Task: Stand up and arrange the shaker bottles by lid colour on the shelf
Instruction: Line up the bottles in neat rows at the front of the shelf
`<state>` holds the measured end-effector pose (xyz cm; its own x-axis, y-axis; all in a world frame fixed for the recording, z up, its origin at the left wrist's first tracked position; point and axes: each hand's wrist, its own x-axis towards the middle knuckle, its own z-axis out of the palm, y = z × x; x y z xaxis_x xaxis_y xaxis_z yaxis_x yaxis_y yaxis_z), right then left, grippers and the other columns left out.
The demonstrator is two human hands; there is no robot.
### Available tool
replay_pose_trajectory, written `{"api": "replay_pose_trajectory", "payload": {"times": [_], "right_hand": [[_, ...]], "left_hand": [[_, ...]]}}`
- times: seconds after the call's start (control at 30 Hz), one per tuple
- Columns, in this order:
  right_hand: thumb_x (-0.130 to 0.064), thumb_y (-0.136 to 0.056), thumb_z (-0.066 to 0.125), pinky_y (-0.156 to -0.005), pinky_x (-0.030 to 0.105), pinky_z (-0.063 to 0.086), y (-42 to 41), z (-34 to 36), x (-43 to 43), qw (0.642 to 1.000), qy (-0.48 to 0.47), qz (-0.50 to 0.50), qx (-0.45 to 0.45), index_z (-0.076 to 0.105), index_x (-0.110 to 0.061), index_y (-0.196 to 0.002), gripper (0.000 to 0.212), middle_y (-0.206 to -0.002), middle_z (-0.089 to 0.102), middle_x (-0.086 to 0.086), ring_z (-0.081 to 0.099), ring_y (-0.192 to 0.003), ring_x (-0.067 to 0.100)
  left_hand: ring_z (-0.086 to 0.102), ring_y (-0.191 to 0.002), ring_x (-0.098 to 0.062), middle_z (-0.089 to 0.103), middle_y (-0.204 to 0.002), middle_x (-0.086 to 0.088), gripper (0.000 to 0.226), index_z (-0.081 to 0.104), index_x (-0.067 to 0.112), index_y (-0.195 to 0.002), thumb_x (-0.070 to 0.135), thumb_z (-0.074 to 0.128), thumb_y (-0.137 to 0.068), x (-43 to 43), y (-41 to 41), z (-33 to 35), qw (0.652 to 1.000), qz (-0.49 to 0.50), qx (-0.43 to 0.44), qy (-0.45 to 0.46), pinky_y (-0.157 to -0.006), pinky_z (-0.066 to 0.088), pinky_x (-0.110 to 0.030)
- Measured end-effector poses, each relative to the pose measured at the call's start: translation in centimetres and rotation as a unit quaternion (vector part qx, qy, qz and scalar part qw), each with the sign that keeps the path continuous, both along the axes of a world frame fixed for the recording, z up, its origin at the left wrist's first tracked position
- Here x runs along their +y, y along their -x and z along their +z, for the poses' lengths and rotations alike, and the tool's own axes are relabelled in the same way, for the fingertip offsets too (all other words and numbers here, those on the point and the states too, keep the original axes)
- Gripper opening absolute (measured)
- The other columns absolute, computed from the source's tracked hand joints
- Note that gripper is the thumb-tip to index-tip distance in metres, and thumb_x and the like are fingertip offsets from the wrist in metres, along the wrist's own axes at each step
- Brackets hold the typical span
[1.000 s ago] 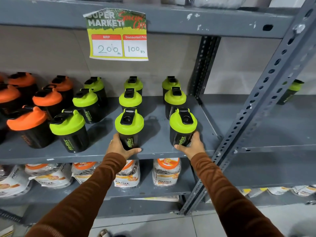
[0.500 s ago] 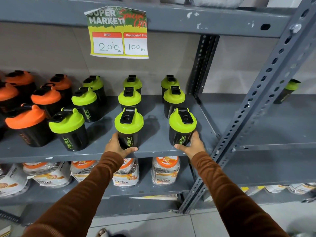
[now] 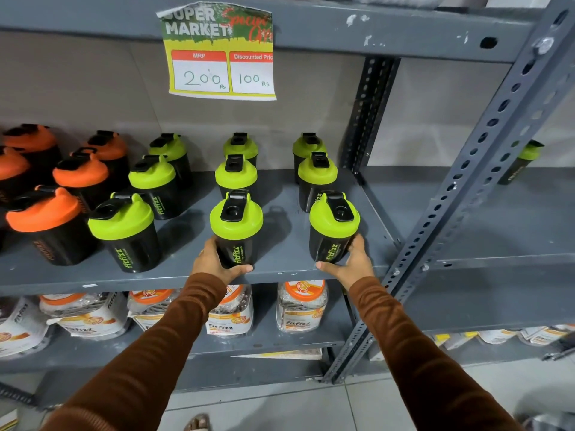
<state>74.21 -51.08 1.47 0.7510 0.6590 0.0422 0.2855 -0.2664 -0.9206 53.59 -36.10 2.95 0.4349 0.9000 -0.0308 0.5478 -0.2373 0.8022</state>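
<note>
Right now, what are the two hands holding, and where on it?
Each hand grips a green-lidded shaker bottle low on its black body: left hand on the front middle bottle, right hand on the front right bottle. Both stand on the shelf.

bare shelf (image 3: 280,244) lane open between the two front green-lidded bottles (image 3: 236,228) (image 3: 333,227); slotted upright (image 3: 485,169) blocks the right.

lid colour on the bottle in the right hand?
Lime green lid with a black flip cap, on the black bottle the right hand grips; head view.
</note>
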Motion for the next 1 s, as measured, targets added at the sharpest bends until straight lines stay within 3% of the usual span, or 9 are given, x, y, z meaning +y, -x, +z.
{"api": "replay_pose_trajectory", "payload": {"times": [0.1, 0.23, 0.3, 0.37, 0.5, 0.67, 0.77, 0.9, 1.0], "right_hand": [[-0.004, -0.059, 0.083, -0.106, 0.036, 0.034, 2.3, 0.2, -0.6, 0.993, -0.085, -0.081, -0.005, 0.03, -0.008, -0.134, 0.092, -0.13, 0.046, 0.009, 0.044, -0.122, 0.023], [-0.03, -0.066, 0.07, -0.082, 0.043, 0.047, 7.3, -0.9, -1.0, 0.949, -0.19, -0.215, -0.129, 0.047, -0.018, -0.106, 0.047, -0.096, 0.047, 0.004, 0.05, -0.083, 0.021], [-0.036, -0.069, 0.062, -0.074, 0.031, 0.047, 10.3, -1.1, -0.1, 0.953, -0.189, -0.169, -0.164, 0.048, -0.025, -0.095, 0.031, -0.085, 0.048, 0.002, 0.045, -0.073, 0.013], [-0.031, -0.073, 0.061, -0.07, 0.011, 0.041, 13.4, -0.9, 1.5, 0.955, -0.19, -0.082, -0.212, 0.051, -0.02, -0.086, 0.02, -0.076, 0.051, 0.002, 0.044, -0.066, 0.008], [-0.023, -0.077, 0.061, -0.068, 0.003, 0.037, 19.5, 0.3, 6.7, 0.95, -0.204, 0.069, -0.227, 0.058, -0.012, -0.083, 0.014, -0.079, 0.055, 0.001, 0.048, -0.065, 0.005], [-0.035, -0.067, 0.067, -0.098, 0.026, 0.04, 25.6, 1.0, 14.7, 0.979, -0.156, 0.098, -0.088, 0.039, -0.023, -0.121, 0.062, -0.117, 0.043, 0.001, 0.048, -0.111, 0.016], [-0.033, -0.057, 0.08, -0.11, 0.044, 0.032, 27.8, 1.2, 18.7, 0.994, -0.088, 0.059, -0.004, 0.025, -0.01, -0.136, 0.099, -0.137, 0.031, 0.014, 0.034, -0.13, 0.03], [-0.011, -0.058, 0.085, -0.114, 0.038, 0.026, 29.5, 1.3, 21.9, 0.998, -0.036, 0.021, 0.045, 0.011, -0.003, -0.141, 0.111, -0.145, 0.028, 0.018, 0.031, -0.134, 0.026], [-0.003, -0.059, 0.083, -0.11, 0.032, 0.031, 30.4, 1.3, 22.6, 0.998, -0.036, -0.03, 0.044, 0.015, -0.003, -0.139, 0.105, -0.141, 0.038, 0.017, 0.04, -0.128, 0.024]], "left_hand": [[0.047, -0.118, -0.036, 0.049, -0.132, -0.017, 0.087, 0.033, 0.007, -0.127, 0.018, 0.084, -0.057, 0.2, 0.1, 0.1, 1.0, -0.028, -0.006, -0.004, -0.101, 0.038, -0.043], [0.04, -0.127, -0.031, 0.04, -0.14, -0.014, 0.108, 0.017, 0.009, -0.138, 0.01, 0.085, -0.055, 0.5, 1.2, -0.7, 0.994, -0.092, -0.057, -0.017, -0.107, 0.032, -0.041], [0.037, -0.13, -0.029, 0.038, -0.142, -0.013, 0.103, 0.016, 0.006, -0.14, 0.01, 0.081, -0.061, 0.7, 2.6, -1.7, 0.991, -0.112, -0.066, -0.035, -0.109, 0.029, -0.038], [0.045, -0.124, -0.029, 0.048, -0.134, -0.016, 0.073, 0.034, 0.004, -0.132, 0.016, 0.074, -0.072, 0.6, 4.9, -2.6, 0.988, -0.102, -0.054, -0.107, -0.104, 0.031, -0.031], [0.057, -0.096, -0.036, 0.063, -0.101, -0.025, 0.041, 0.056, 0.0, -0.101, 0.035, 0.046, -0.081, 1.5, 10.7, -4.6, 0.972, 0.003, -0.044, -0.231, -0.088, 0.037, -0.032], [0.047, -0.096, -0.043, 0.055, -0.094, -0.033, 0.041, 0.051, -0.004, -0.093, 0.033, 0.047, -0.078, 7.1, 18.1, -4.0, 0.943, 0.166, -0.058, -0.283, -0.088, 0.031, -0.043], [0.034, -0.115, -0.037, 0.046, -0.116, -0.038, 0.068, 0.042, -0.01, -0.115, 0.035, 0.061, -0.068, 11.8, 21.1, -3.0, 0.942, 0.208, -0.093, -0.248, -0.101, 0.022, -0.037], [0.026, -0.133, -0.035, 0.024, -0.143, -0.026, 0.109, 0.013, -0.002, -0.138, 0.009, 0.084, -0.056, 17.0, 22.2, -1.1, 0.972, 0.167, -0.14, -0.093, -0.112, 0.018, -0.034], [0.03, -0.132, -0.029, 0.025, -0.146, -0.017, 0.119, 0.002, 0.011, -0.141, 0.011, 0.085, -0.055, 18.9, 23.1, -0.3, 0.991, 0.086, -0.101, -0.031, -0.108, 0.024, -0.034]]}}
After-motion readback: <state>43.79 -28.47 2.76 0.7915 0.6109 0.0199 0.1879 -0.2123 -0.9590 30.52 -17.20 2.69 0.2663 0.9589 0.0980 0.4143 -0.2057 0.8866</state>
